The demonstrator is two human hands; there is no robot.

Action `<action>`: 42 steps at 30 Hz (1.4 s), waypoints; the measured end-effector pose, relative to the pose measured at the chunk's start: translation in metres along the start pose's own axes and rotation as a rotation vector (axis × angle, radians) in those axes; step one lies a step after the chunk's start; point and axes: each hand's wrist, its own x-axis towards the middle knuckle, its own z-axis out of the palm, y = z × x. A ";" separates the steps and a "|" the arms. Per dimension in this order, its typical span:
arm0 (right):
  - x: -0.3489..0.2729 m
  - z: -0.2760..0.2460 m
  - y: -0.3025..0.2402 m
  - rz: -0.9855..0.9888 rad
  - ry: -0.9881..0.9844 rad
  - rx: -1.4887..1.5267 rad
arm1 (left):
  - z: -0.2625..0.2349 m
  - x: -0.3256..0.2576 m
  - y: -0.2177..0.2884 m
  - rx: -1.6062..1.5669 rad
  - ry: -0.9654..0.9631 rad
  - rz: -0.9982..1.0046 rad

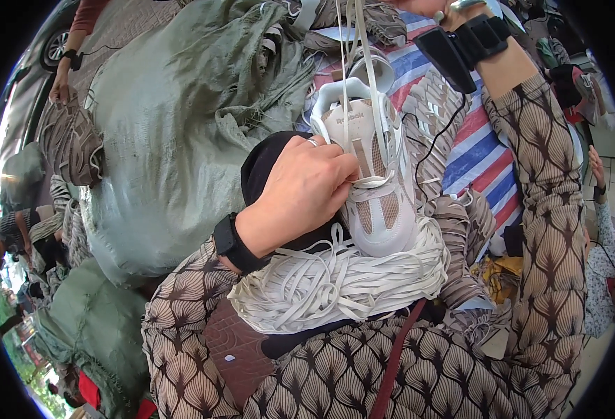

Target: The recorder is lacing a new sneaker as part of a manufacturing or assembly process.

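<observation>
over the person's lap lies a white shoe (387,230), toe toward the body and tongue facing up, a pose that presumably leaves its lacing easy to see and reach. the left hand (297,188) reaches in from the side, fingers bunched and apparently pinched on the laces (371,183) near the shoe's middle, though the tips are hidden. that hold likely steadies the shoe too. at least 2 strands run up past the collar and out of view; they look taut, perhaps drawn by the right hand (426,7). this hand is cut off at the upper edge, so i cannot tell whether it is closed on anything. the 2 hands are well apart.

below the toe, a pile (328,290) of loose white strands is heaped across the lap, probably to keep it within reach. each wrist wears a black device, strapped on seemingly so both hands stay free; a cord (429,140) trails near the right forearm.

to the right, brown shoes (464,230) sit beside a striped sheet (485,146), which may serve to keep goods off the ground. to the left bulges a green sack (167,153), and past it a co-worker's hand (61,91) is at another shoe (73,143).
</observation>
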 end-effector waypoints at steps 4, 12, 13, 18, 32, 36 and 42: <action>0.000 -0.009 -0.003 -0.006 -0.007 0.043 | 0.001 0.001 0.005 0.010 -0.019 -0.084; -0.004 -0.024 -0.002 -0.043 -0.032 0.022 | -0.002 0.002 -0.006 -0.151 -0.062 -0.112; -0.005 -0.022 -0.001 -0.043 -0.056 -0.014 | -0.004 0.006 -0.009 -0.476 -0.052 -0.138; 0.000 -0.015 0.014 -0.025 -0.007 -0.035 | -0.025 0.009 0.001 -0.159 -0.055 -0.042; 0.000 -0.017 0.016 -0.007 -0.040 -0.020 | 0.010 0.002 0.009 0.038 0.123 -0.192; -0.002 -0.009 0.013 -0.013 0.087 0.023 | -0.003 0.002 0.002 0.088 0.040 -0.207; -0.007 -0.025 0.000 -0.071 0.066 0.023 | 0.001 0.009 0.017 0.112 0.033 -0.074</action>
